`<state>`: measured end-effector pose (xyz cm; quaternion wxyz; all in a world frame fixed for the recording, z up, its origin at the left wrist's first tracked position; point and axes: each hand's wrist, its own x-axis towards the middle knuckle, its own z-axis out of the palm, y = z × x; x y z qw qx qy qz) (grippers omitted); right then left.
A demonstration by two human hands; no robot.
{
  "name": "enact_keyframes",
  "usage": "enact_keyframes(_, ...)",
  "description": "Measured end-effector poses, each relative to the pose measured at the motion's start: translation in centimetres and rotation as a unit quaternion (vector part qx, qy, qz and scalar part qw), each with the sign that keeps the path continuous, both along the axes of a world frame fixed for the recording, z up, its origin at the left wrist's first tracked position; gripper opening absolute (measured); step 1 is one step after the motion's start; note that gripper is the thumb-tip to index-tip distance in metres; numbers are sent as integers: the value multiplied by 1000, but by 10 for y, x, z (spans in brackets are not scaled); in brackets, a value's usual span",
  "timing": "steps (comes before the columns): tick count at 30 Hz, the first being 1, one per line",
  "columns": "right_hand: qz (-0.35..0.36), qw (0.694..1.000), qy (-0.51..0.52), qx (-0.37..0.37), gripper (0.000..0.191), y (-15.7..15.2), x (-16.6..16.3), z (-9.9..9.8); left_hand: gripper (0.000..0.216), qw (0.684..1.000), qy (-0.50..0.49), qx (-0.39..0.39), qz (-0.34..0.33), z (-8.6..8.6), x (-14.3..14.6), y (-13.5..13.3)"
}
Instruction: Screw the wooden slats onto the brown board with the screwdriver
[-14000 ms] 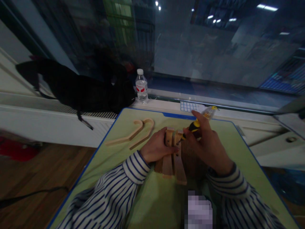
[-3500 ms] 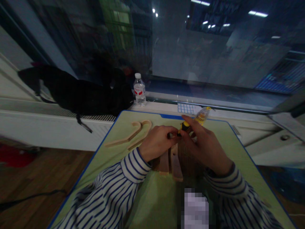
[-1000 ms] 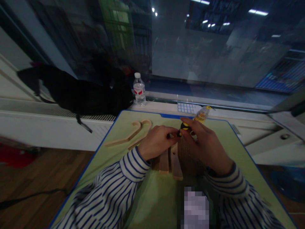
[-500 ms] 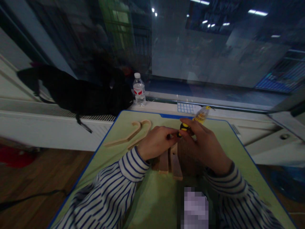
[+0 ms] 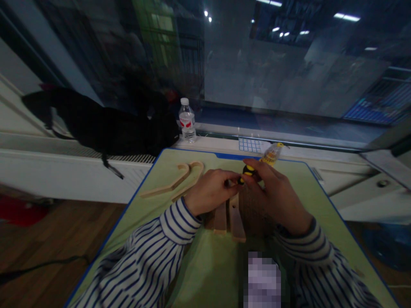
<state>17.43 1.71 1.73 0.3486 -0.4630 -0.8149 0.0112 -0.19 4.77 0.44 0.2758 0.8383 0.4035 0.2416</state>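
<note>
My right hand (image 5: pixel 278 199) is closed around a yellow and black screwdriver (image 5: pixel 248 171), whose tip points left toward my left hand (image 5: pixel 210 191). The fingers of my left hand are pinched together at that tip, right over the top ends of several wooden slats (image 5: pixel 228 218) standing side by side on the green mat (image 5: pixel 205 265). What the left fingers pinch is too small to make out. A brown woven panel (image 5: pixel 253 211) lies under my right hand, against the slats.
Two curved wooden pieces (image 5: pixel 180 182) lie on the mat to the far left. A water bottle (image 5: pixel 187 120), a black bag (image 5: pixel 105 126), a gridded sheet (image 5: pixel 252 145) and a small clear bag (image 5: pixel 272 153) rest on the white ledge by the window. Wooden floor lies left.
Over the last second both hands stay at the tops of the slats with hardly any shift. Fourteen seconds ago my left hand lay flat on the slats; it is pinched at the screwdriver tip now.
</note>
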Motion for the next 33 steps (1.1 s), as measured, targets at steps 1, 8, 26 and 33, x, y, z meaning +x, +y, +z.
enact_keyframes(1,0,1000,1,0,34,0,0,0,23,1000,-1,-1,2,0,0,0)
enact_keyframes(8,2,1000,3,0,34,-1,0,1,23,1000,-12,-5,19,-2,2,1)
enact_keyframes(26,0,1000,-17,-12,36,-3,0,1,20,1000,5,8,-4,1,1,0)
enact_keyframes(33,-4,1000,-14,-4,34,-1,0,0,21,1000,9,11,-10,2,1,-1)
